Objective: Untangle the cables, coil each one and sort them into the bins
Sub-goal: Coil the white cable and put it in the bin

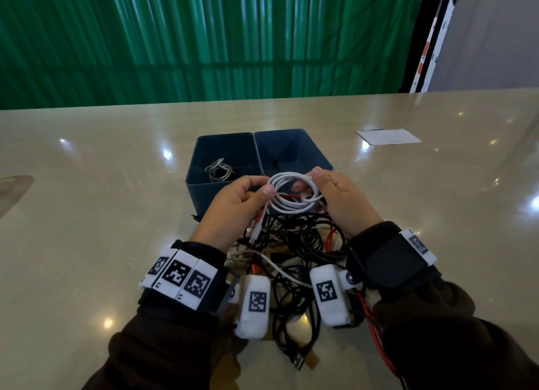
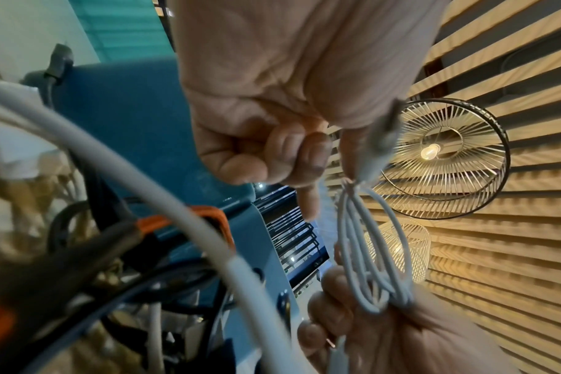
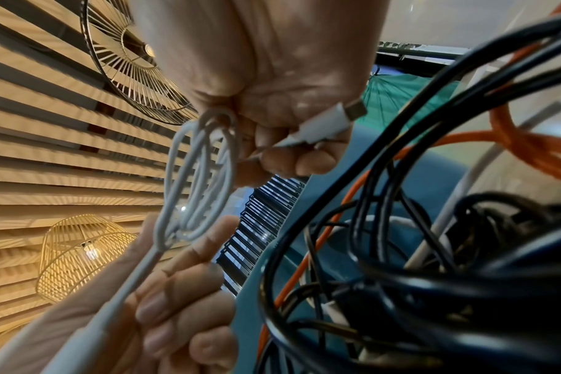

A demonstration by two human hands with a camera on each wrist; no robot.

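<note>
Centrally, the coiled white cable (image 1: pixel 294 194) is pinched between left hand (image 1: pixel 236 203) and right hand (image 1: pixel 341 197), directly before the right bin (image 1: pixel 318 153), which lies just beyond both grips on the counter (image 1: pixel 87 214).

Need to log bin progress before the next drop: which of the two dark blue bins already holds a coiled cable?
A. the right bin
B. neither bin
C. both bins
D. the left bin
D: the head view shows a small coiled white cable lying inside the left dark blue plastic bin, while the right dark blue plastic bin shows only bare floor.
</note>
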